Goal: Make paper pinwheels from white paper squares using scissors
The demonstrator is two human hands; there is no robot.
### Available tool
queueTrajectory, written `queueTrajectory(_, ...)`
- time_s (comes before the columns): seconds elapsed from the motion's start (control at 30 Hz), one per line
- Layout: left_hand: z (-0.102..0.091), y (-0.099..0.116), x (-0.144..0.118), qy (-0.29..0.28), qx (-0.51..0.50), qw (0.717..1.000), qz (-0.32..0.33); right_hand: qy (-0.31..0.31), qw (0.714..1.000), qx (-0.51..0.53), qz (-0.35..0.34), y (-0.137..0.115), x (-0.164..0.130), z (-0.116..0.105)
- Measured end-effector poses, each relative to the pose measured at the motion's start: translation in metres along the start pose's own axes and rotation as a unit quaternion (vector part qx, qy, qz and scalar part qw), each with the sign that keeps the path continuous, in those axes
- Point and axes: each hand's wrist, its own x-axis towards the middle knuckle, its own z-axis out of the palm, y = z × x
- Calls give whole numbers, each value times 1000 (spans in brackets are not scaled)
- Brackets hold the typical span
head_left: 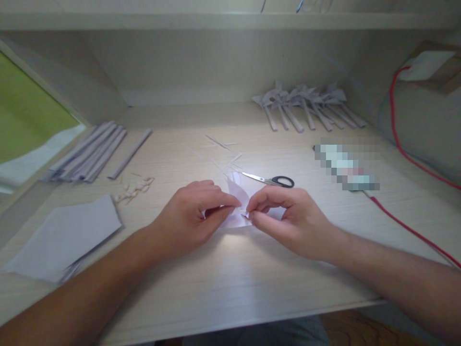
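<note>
Pale wood-grain surface (230, 269) fills the frame, boxed in by a back wall and side panels, its near edge running along the bottom.

At centre, the left hand (192, 211) and right hand (284, 216) meet fingertip to fingertip, each pinching the same small white paper piece (237, 204), which lies on the surface between and partly under them. Both hands are closed on it with thumb and forefinger.

Just above the right hand lie scissors (270, 180), blades shut and pointing left, black handles to the right. Thin paper strips (223, 154) are scattered just beyond the paper piece.

Left of centre sits a small heap of toothpick-like bits (135, 188). Farther left, a bundle of rolled paper sticks (90, 151) slants toward the upper left, and a stack of grey paper sheets (68, 235) lies at lower left, close to the near edge.

At upper right, a row of finished paper pinwheels (306, 103) rests against the back. A red cable (406, 226) crosses the right side toward the lower right.

Bare surface lies between the forearms and the near edge.
</note>
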Motion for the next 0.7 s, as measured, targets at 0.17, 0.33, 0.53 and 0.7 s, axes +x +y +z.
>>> queueTrajectory(0.17,1,1,0,-5,-11,1000,5,-1,1000,-6,-7,1,0,0)
queueTrajectory(0.33,3,-1,-1,-16,-21,1000,4,0,1000,-2,-11,0,0,0)
queueTrajectory(0.53,4,1,0,-10,-31,999,5,1,1000,2,-13,1,-1,1)
queueTrajectory(0.7,4,1,0,-18,-46,999,8,3,1000,7,-14,2,0,1)
